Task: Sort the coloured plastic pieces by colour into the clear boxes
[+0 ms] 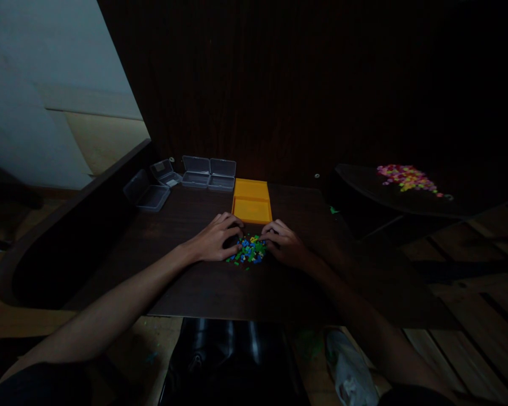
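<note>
A small heap of tiny blue, green, yellow and white plastic pieces lies on the dark wooden desk. My left hand rests at the heap's left side, its fingers curved and apart, thumb touching the pieces. On the opposite side my right hand reaches in with bent, parted fingers at the edge of the heap. Neither hand visibly holds a piece, though the light is dim. Just beyond both hands stands an open yellow plastic box, its lid tipped back.
Several clear plastic boxes with raised lids stand at the back left. A pile of pink, yellow and red pieces lies on a dark surface at right. A dark panel rises behind the desk; a raised side bounds its left.
</note>
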`<control>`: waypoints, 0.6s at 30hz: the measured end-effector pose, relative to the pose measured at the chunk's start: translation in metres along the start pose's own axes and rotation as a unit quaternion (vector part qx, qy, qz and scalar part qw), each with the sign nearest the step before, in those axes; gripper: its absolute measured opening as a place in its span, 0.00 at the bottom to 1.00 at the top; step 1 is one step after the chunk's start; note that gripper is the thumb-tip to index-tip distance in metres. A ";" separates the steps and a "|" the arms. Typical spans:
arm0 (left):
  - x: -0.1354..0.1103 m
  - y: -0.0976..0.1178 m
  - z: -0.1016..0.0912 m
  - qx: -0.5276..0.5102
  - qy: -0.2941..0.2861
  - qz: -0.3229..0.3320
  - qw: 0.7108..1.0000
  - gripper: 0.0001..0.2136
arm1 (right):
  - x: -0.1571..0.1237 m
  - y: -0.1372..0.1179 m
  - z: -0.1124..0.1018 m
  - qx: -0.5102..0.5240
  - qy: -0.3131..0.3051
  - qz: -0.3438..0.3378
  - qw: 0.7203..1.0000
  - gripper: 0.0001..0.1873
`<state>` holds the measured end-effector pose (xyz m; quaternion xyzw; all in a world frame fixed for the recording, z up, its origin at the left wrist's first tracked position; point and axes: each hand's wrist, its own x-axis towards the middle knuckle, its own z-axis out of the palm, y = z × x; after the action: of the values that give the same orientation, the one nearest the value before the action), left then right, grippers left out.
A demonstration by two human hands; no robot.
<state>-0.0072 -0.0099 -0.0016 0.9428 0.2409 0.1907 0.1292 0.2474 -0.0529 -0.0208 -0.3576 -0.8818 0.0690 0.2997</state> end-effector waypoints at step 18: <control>0.001 -0.005 0.003 -0.008 -0.006 -0.012 1.000 0.10 | 0.000 0.001 -0.006 -0.026 0.022 0.009 0.999 0.11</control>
<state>-0.0073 -0.0058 -0.0056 0.9397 0.2503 0.1855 0.1408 0.2511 -0.0522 -0.0165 -0.3749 -0.8731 0.0409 0.3091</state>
